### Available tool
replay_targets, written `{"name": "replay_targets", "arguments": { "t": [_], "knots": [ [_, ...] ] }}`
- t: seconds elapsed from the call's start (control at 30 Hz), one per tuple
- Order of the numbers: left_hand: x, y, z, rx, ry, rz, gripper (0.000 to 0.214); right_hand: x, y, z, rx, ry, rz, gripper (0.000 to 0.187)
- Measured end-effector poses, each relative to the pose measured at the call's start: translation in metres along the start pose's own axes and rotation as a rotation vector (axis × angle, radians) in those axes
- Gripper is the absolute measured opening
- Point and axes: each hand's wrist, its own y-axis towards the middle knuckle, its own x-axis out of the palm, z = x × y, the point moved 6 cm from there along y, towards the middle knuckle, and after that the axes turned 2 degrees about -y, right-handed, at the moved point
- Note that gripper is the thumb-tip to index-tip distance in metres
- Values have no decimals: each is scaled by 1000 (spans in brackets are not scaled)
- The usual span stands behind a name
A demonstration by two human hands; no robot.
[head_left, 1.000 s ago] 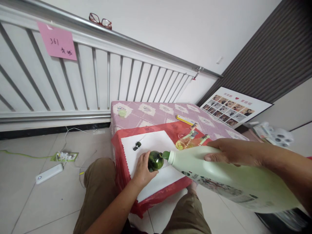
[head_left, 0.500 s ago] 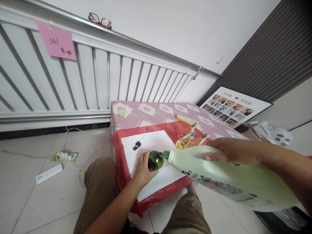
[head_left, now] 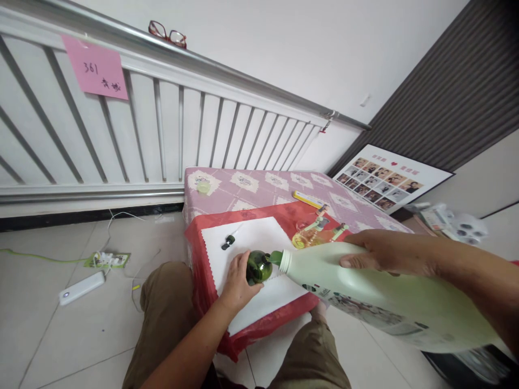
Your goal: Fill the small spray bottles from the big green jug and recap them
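Far left, on the tiled floor (head_left: 60,346): white power bank (head_left: 82,289), lying flat. Higher up, pink note (head_left: 95,67), marked 361, on the white radiator (head_left: 170,129). Power strip (head_left: 108,260) on the floor just beyond the power bank, white plugs in it. Glasses (head_left: 167,35) on the radiator's top rail.

Next, the table (head_left: 259,192), purple patterned cover. Pale green cap (head_left: 203,187) near its back left corner. Red sheet (head_left: 201,243) over the near part, white mat (head_left: 263,229) on top of that. Pump head (head_left: 228,241), dark, lying on the mat, apart from both hands.

Left hand (head_left: 236,286) clamped round a small dark green bottle (head_left: 258,268), held above the mat, neck turned right. Green spout (head_left: 276,257) right at that neck; cannot tell whether it goes inside. Clear bottles (head_left: 304,239) with yellow contents behind, on the red sheet, partly hidden. Yellow and white box (head_left: 308,200) beyond them.

Jug (head_left: 344,281), large, pale green, tipped well over, mouth to the left against the spout. Right hand (head_left: 375,254) clamped on its upper side, thumb showing, most fingers hidden. Photo board (head_left: 393,175) leaning at the ribbed wall (head_left: 438,81). White rolls (head_left: 470,224), wrapped, far right.
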Motion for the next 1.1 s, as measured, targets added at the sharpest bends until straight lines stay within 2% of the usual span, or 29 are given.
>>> {"name": "replay_targets", "arguments": {
  "t": [0.17, 0.47, 0.6, 1.1],
  "knots": [
    [0, 0, 0, 5, 8, -6, 90, -1, -2, -4, -27, -19, 2, 58],
    [-1, 0, 0, -3, 18, -13, 91, 1, 4, 6, 19, 11, 24, 53],
    [-1, 0, -1, -4, 4, -4, 91, 2, 4, 9, 46, 8, 18, 57],
    [-1, 0, 0, -1, 1, -4, 91, 3, 6, 12, 37, -7, 3, 59]
  ]
}}
